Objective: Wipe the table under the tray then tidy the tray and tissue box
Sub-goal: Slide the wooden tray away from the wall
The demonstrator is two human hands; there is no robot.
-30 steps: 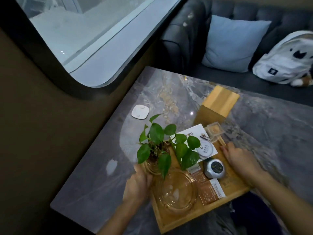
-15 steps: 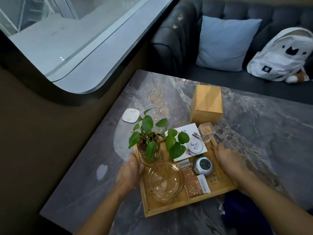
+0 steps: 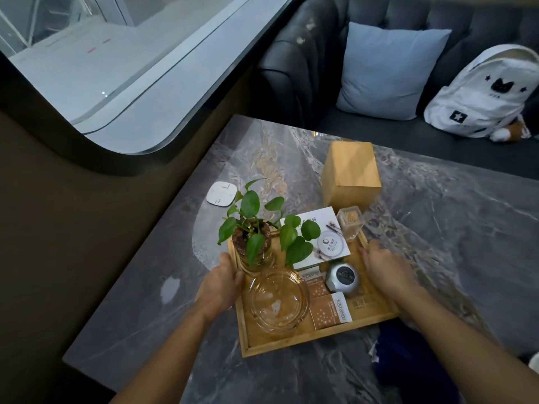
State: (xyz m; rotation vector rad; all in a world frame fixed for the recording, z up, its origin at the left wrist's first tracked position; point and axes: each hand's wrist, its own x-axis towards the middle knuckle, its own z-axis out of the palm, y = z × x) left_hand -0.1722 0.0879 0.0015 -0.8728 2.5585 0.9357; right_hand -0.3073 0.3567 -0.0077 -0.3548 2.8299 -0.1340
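A wooden tray [image 3: 306, 338] sits on the grey marble table [image 3: 437, 228]. It carries a potted green plant [image 3: 253, 243], a glass ashtray [image 3: 278, 301], a white card [image 3: 320, 237], a round silver device [image 3: 342, 277], brown packets [image 3: 329, 312] and a small clear box [image 3: 350, 221]. My left hand [image 3: 223, 282] grips the tray's left rim. My right hand [image 3: 385, 265] grips its right rim. The wooden tissue box [image 3: 351, 173] stands just beyond the tray. A dark blue cloth [image 3: 408, 354] lies at the tray's near right corner.
A white square pad [image 3: 221, 193] lies on the table left of the plant. A dark sofa [image 3: 306, 62] with a blue cushion [image 3: 388, 71] and a white backpack [image 3: 484, 91] runs behind the table. A wall with a curved window [image 3: 102, 59] borders the left side.
The tray has turned clockwise with both hands on its rims, so it sits squarer to the tissue box. The camera has shifted as well.
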